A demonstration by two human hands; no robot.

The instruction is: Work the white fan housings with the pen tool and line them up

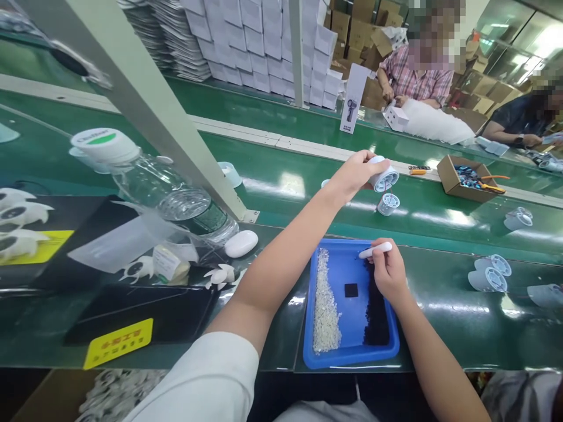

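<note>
My left hand (363,171), stretched out over the green bench, grips a pale blue round plastic housing (386,179) with its ribbed inside showing. Just below it is a smaller round part (389,204); a thin red wire runs between the two, and I cannot tell whether the lower one hangs or rests. My right hand (389,272) pinches a white pen-shaped tool (376,250) above the far right corner of a blue tray (352,358). In the tray lie clear-white small pieces (324,310) on the left, black small pieces (376,310) on the right and a black square (350,290) between.
A water bottle (176,190) and metal post (176,117) stand left. Several pale cups (487,279) sit right. Further off are a cardboard box (461,181) with orange-handled tools and a white printed box (354,98). Two people work across the bench.
</note>
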